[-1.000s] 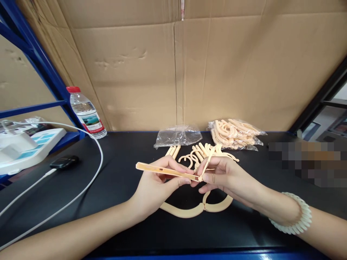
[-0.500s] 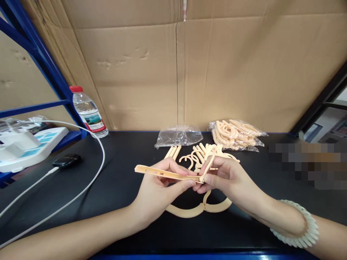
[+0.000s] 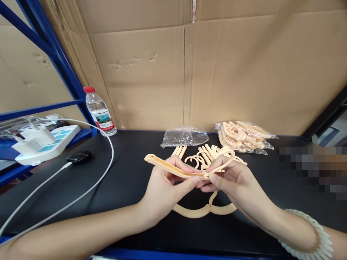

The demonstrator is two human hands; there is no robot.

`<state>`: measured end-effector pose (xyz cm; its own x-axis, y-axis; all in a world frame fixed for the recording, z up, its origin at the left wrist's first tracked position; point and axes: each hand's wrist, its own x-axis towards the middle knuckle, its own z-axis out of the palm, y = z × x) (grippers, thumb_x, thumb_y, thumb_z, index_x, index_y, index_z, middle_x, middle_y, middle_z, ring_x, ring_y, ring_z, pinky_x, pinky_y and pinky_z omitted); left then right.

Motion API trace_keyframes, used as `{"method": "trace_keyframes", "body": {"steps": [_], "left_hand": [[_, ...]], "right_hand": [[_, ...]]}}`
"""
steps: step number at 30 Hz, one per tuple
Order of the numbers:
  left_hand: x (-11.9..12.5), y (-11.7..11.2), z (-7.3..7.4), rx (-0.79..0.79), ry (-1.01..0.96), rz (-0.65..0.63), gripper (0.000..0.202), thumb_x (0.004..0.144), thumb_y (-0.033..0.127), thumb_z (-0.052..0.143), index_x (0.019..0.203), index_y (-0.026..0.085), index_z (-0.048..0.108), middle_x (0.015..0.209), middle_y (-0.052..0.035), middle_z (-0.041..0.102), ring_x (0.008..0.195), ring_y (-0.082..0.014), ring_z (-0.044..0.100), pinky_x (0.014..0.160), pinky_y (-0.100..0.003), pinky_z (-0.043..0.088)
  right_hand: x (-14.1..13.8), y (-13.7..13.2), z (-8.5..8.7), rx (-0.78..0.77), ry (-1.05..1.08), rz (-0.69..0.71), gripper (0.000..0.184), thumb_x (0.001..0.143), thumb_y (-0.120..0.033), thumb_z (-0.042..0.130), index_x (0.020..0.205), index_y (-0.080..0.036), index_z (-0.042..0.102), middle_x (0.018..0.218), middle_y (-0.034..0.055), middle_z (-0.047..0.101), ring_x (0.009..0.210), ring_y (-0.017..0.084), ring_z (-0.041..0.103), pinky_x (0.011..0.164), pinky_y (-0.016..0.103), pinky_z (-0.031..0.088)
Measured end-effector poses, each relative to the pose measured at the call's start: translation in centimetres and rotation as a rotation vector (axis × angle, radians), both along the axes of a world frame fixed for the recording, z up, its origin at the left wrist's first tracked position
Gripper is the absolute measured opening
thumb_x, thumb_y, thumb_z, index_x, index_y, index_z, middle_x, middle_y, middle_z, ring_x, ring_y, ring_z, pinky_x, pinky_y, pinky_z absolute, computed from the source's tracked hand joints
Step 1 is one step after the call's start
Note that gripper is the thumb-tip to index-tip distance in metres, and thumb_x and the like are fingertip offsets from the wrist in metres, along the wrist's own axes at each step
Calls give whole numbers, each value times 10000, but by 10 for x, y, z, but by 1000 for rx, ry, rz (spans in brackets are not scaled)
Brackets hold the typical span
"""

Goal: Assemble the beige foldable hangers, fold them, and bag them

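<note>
My left hand [image 3: 165, 186] grips a long cream plastic hanger arm [image 3: 168, 165] that points left. My right hand [image 3: 233, 180] pinches a curved cream hook piece [image 3: 223, 160] whose lower end meets the arm's right end between my fingertips. Both hands hover above the black tabletop [image 3: 121, 180]. Under them lies an assembled cream hanger [image 3: 202, 211], partly hidden by my hands. Just behind my fingers sits a loose pile of hook pieces and arms [image 3: 202, 153].
A full clear bag of cream parts [image 3: 244, 135] and an empty clear bag [image 3: 184, 137] lie at the back by the cardboard wall. A water bottle [image 3: 99, 112], a white charger cable [image 3: 81, 191], a black device [image 3: 78, 156] and a white power strip [image 3: 45, 142] are on the left.
The hook piece in my right hand has swung from steeply upright to a flatter angle against the arm's end. The arm has tilted slightly, and the camera view has shifted left.
</note>
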<state>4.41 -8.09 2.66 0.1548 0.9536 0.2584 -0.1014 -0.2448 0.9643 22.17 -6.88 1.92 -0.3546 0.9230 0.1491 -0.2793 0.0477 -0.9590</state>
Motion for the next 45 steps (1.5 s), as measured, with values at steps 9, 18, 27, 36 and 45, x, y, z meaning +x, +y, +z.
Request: {"method": "trace_keyframes", "body": {"steps": [9,18,27,36,45], "left_hand": [[-2,6,1,-19,20,64,195,701,239,788,693,174,605,732,-14,703,766,-189,710,719,-292,595],[-1,7,0,-82,-10,32,248,714,239,774,738,180,534,705,12,681,687,-148,685,685,-270,565],[-4,13,-1,-199,61,-172,96,716,179,772,800,164,728,716,-17,716,665,-146,681,652,-234,560],[-9,18,-1,-279,52,-17,77,676,196,817,732,177,767,659,-9,719,605,-109,656,599,-173,535],[-12,23,-2,-360,-63,13,151,687,206,826,822,152,785,657,-22,714,622,-97,650,615,-160,544]], "right_hand": [[1,1,-1,-26,-88,-70,234,708,-344,808,783,-169,673,812,60,730,749,233,746,671,335,631],[1,5,3,-8,-181,-24,240,730,-366,785,818,-163,692,827,64,749,741,193,738,653,293,615],[1,8,-1,47,-247,-8,256,736,-303,776,864,-209,576,684,2,725,647,165,710,612,264,563],[21,21,15,317,-373,-205,174,819,-360,699,750,-206,655,673,29,730,605,157,690,592,267,565],[61,69,12,659,-998,-359,197,847,-365,629,786,-190,697,785,62,691,729,211,638,663,351,518]]}}
